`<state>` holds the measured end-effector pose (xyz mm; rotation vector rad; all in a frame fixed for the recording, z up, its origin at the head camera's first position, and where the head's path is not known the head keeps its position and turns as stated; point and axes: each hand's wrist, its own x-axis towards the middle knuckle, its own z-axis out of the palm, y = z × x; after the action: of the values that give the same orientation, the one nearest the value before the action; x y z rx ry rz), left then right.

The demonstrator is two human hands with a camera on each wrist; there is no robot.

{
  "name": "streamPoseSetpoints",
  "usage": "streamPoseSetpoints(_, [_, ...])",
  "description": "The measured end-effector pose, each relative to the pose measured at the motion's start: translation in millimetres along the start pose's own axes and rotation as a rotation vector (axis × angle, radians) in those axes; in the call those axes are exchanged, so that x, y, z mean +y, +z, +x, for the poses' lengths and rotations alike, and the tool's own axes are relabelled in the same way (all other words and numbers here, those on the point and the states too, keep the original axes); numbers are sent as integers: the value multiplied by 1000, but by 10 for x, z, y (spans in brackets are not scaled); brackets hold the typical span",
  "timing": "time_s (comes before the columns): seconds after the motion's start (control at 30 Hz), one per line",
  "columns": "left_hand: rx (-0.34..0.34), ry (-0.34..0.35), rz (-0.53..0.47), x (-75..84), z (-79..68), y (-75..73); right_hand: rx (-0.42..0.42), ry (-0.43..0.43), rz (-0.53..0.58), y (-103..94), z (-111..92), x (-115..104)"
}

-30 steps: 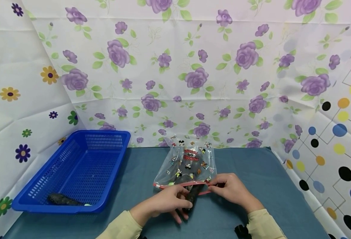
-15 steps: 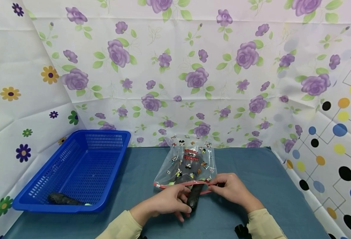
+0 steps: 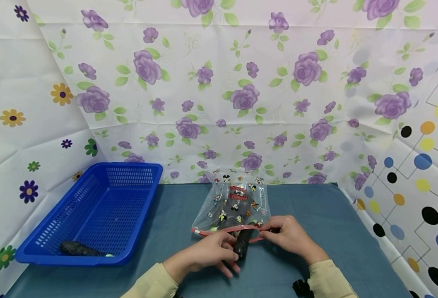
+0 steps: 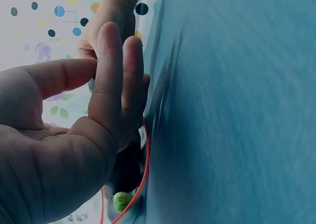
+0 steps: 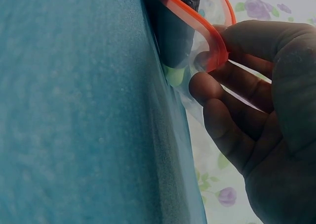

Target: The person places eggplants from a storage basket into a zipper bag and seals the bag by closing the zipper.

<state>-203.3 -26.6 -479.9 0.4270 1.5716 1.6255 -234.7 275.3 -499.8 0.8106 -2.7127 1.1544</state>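
Note:
A clear zip bag (image 3: 237,207) with cartoon prints and a red rim lies with its mouth toward me. Dark shapes and a pale green tip show inside it. A long dark vegetable, like an eggplant (image 3: 244,240), lies partway in the mouth, its near end outside. My left hand (image 3: 208,250) holds that end between thumb and fingers; in the left wrist view the fingers (image 4: 107,70) look fairly straight and hide the contact. With thumb and forefinger my right hand (image 3: 289,236) pinches the rim's right side; the right wrist view shows the eggplant's green tip (image 5: 174,75) inside.
A blue perforated basket (image 3: 144,225) stands at the left, holding another dark eggplant (image 3: 79,249) at its near end. Teal cloth (image 3: 316,207) covers the table. Flowered sheets (image 3: 211,103) form walls behind and to the left, and a dotted one (image 3: 424,215) rises at the right.
My left thumb and fingers have shifted along the eggplant's near end, uncovering more of it than a second ago. The right hand and the bag stay in place.

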Motion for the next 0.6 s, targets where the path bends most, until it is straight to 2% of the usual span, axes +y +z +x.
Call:
streamPoseSetpoints(0.13, [-29, -16, -114, 10, -2, 7, 6, -8, -2, 2, -3, 8])
streamPoseSetpoints(0.23, [-37, -27, -153, 11, 2, 18, 10, -14, -3, 3, -6, 15])
streamPoseSetpoints(0.47, [33, -18, -135, -29, 28, 32, 17, -37, -7, 5, -5, 27])
streamPoseSetpoints(0.6, [35, -28, -107, -46, 46, 52, 17, -31, -11, 5, -7, 28])
